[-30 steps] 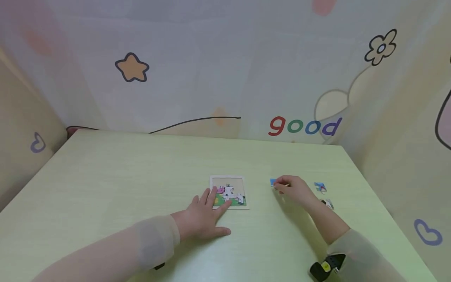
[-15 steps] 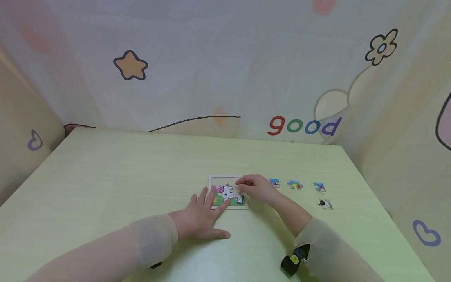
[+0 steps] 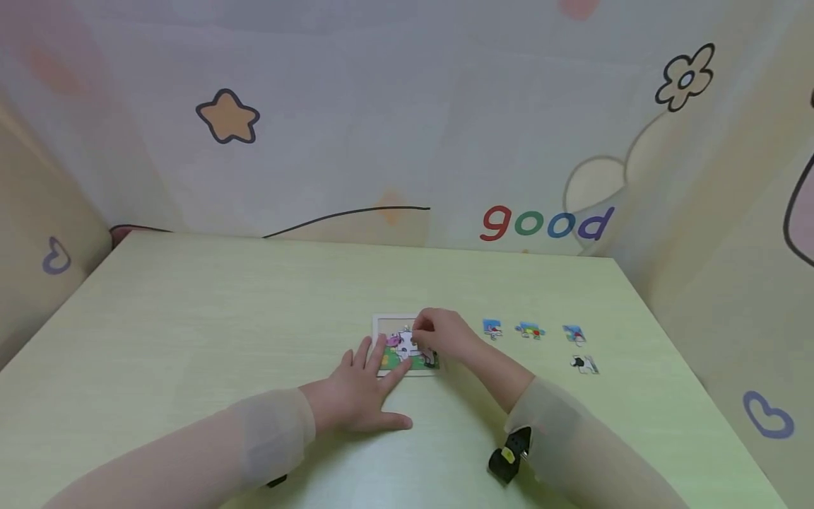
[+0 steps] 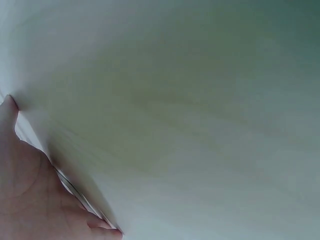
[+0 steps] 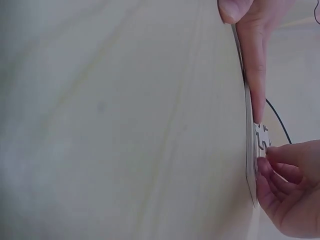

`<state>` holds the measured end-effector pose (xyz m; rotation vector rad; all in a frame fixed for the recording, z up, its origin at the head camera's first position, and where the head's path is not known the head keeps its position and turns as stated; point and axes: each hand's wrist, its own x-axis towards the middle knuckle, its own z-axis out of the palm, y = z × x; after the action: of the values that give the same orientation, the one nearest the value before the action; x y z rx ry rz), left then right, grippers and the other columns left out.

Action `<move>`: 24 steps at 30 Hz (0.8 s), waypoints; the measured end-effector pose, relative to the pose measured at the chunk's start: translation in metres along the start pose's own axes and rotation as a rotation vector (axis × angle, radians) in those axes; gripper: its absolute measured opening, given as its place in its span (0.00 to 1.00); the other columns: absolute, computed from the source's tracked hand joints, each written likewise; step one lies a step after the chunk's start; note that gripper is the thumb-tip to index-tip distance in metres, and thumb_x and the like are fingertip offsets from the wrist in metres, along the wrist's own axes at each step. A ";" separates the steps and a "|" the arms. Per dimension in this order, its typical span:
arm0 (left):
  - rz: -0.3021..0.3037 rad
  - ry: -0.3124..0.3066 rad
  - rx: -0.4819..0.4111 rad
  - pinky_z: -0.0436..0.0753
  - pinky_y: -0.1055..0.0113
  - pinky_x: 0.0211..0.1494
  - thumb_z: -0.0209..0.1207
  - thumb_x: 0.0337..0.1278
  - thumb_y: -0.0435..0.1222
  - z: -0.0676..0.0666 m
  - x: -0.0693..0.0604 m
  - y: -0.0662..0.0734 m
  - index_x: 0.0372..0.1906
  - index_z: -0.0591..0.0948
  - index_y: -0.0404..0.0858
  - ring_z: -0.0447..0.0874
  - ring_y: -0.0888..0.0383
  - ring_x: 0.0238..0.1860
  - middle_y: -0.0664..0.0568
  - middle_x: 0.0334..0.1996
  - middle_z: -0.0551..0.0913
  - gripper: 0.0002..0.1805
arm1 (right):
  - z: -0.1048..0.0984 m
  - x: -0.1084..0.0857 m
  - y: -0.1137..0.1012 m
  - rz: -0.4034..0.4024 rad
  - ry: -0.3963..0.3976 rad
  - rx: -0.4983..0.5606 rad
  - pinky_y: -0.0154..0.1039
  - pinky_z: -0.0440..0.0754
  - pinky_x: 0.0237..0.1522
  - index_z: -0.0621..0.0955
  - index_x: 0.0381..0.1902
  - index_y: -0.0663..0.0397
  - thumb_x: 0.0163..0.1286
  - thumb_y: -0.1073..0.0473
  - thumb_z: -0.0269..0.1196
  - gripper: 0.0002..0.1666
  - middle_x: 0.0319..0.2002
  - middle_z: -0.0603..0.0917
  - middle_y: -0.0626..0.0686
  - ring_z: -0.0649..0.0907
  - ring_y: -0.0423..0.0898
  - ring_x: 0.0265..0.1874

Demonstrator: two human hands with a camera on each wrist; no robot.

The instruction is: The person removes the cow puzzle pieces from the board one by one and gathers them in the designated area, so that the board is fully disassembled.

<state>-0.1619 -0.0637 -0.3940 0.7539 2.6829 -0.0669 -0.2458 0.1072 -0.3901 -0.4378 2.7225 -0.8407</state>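
Observation:
In the head view, a square jigsaw frame [image 3: 375,325] with a white border holds a partly filled cow picture [image 3: 405,344] with green ground. My left hand [image 3: 359,396] lies spread beside it, its fingertips over the frame's left and lower part. My right hand [image 3: 445,334] is at the frame's right side, thumb and forefinger pinching a small puzzle piece, mostly hidden by the fingers. The right wrist view has the fingertips of the right hand [image 5: 295,185] at a white piece [image 5: 261,140] with black lines. Only part of the left hand [image 4: 40,195] shows in the left wrist view.
Right of the frame lie a blue piece [image 3: 492,329], a multicoloured piece [image 3: 531,331], another blue piece [image 3: 574,334] and a black-and-white piece [image 3: 584,364]. A printed curtain [image 3: 356,127] stands behind the table [image 3: 254,304].
My right hand has moved left from the loose pieces to the frame, then slightly farther over the cow picture. The left hand stays on the frame.

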 end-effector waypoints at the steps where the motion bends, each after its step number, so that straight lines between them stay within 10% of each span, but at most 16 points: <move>1: -0.001 0.006 0.002 0.54 0.42 0.65 0.38 0.50 0.73 -0.002 -0.002 0.000 0.74 0.48 0.54 0.38 0.35 0.70 0.37 0.72 0.38 0.48 | 0.000 0.002 0.000 0.001 0.006 0.022 0.36 0.76 0.39 0.80 0.35 0.53 0.66 0.59 0.61 0.04 0.30 0.79 0.48 0.76 0.44 0.32; 24: 0.001 0.030 0.055 0.55 0.43 0.65 0.34 0.46 0.76 0.015 0.011 -0.004 0.74 0.43 0.57 0.38 0.34 0.70 0.37 0.72 0.36 0.51 | -0.033 -0.029 0.048 0.155 0.061 0.322 0.34 0.80 0.39 0.81 0.41 0.60 0.65 0.61 0.62 0.09 0.36 0.82 0.54 0.79 0.45 0.32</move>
<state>-0.1679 -0.0638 -0.4117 0.7783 2.7193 -0.1305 -0.2397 0.1725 -0.3872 -0.1342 2.5655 -1.2362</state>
